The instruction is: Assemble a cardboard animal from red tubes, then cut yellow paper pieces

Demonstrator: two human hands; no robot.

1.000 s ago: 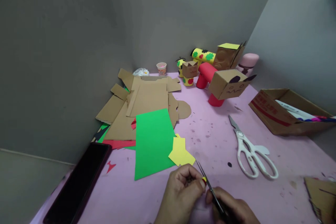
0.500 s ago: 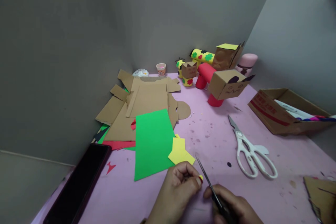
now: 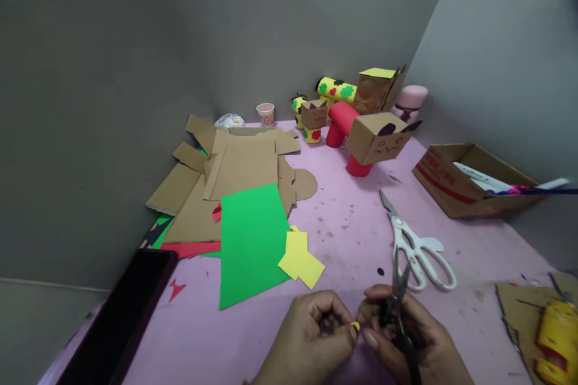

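Note:
My left hand (image 3: 311,337) pinches a tiny yellow paper piece (image 3: 356,326) between thumb and fingertip at the bottom centre. My right hand (image 3: 410,343) touches it from the right and grips small dark scissors (image 3: 397,307), whose blades point up and away from me. A yellow paper offcut (image 3: 300,258) lies just beyond my left hand, partly on a green paper sheet (image 3: 250,240). Large white scissors (image 3: 418,243) rest on the pink table (image 3: 352,222) beyond my right hand.
Flat cardboard pieces (image 3: 235,168) lie behind the green sheet. Cardboard-and-tube animal figures (image 3: 361,126) stand at the back. An open cardboard box (image 3: 469,186) with pens sits right. A dark tablet (image 3: 121,319) lies at the left edge; a yellow object (image 3: 553,343) lies on cardboard bottom right.
The small scissors swung from pointing up-left to pointing nearly straight up, and my right hand moved in against my left. The view shifted slightly, bringing the yellow object into sight.

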